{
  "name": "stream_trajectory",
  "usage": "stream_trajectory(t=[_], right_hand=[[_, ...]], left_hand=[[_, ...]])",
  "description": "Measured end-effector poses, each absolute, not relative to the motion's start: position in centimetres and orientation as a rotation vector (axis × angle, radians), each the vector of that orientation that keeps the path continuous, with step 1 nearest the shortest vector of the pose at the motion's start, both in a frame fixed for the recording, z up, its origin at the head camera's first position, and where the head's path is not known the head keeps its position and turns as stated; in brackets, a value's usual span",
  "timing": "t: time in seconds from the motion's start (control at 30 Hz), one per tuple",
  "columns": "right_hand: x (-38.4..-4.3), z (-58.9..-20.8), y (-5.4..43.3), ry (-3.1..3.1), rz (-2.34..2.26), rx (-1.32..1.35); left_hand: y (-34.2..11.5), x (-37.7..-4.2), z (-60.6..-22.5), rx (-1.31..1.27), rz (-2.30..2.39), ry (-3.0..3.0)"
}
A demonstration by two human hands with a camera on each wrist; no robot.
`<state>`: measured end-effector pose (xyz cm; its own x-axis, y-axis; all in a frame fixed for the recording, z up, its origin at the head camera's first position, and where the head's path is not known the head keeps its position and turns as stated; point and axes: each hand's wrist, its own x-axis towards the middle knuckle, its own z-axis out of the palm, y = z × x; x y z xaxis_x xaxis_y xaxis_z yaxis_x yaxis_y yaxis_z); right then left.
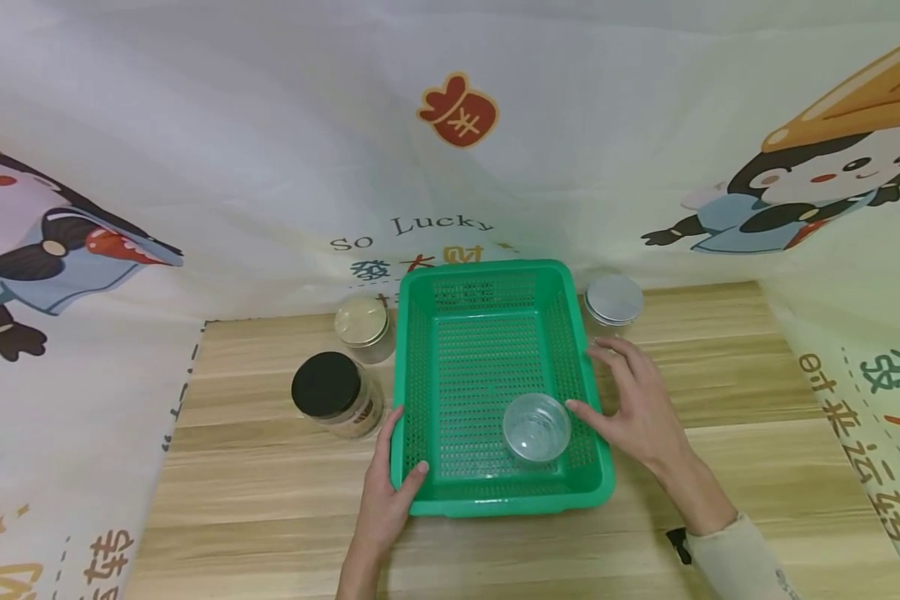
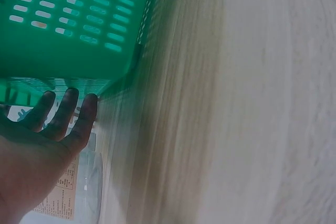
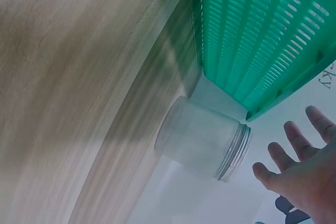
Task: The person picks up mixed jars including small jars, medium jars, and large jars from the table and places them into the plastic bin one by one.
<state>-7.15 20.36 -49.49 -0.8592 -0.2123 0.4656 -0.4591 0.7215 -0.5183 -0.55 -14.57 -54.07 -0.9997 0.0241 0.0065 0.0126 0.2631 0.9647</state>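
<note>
A green perforated plastic basket point(image 1: 495, 505) stands in the middle of the wooden table. Inside it, toward the front right, sits a round clear container point(image 1: 537, 429). My left hand point(image 1: 387, 500) grips the basket's left wall near the front corner, thumb over the rim and fingers outside; the left wrist view shows its fingertips point(image 2: 70, 94) against the green side. Over the right rim hovers my right hand point(image 1: 641, 408), fingers spread, the thumb reaching across toward the clear container. In the right wrist view its fingers point(image 3: 296, 140) are extended with nothing between them.
Left of the basket stand a black-lidded jar point(image 1: 327, 385) with a label and a clear jar with a gold-toned lid point(image 1: 362, 321). A silver-lidded clear jar point(image 1: 613, 298) is behind the right hand. Printed cloth walls point(image 1: 307, 167) enclose the table's back and sides.
</note>
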Motion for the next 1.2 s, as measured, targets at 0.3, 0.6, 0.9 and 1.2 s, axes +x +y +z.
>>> stream_trajectory(t=[0.3, 0.6, 0.9, 1.2], right_hand=[[-8.4, -49.1, 21.0, -2.522, 0.922, 0.536], [-9.1, -49.0, 21.6, -2.529, 0.901, 0.513], [-9.0, -49.2, 22.0, -2.527, 0.88, 0.499], [-9.7, -49.2, 22.5, -2.478, 0.877, 0.523]], left_hand=[[-14.6, -0.8, -54.0, 0.059, 1.906, 2.503], [-14.5, -1.0, -53.9, 0.059, 1.91, 2.492], [-14.4, -0.6, -54.0, 0.054, 1.891, 2.498], [-14.4, -0.5, -53.9, 0.031, 1.924, 2.49]])
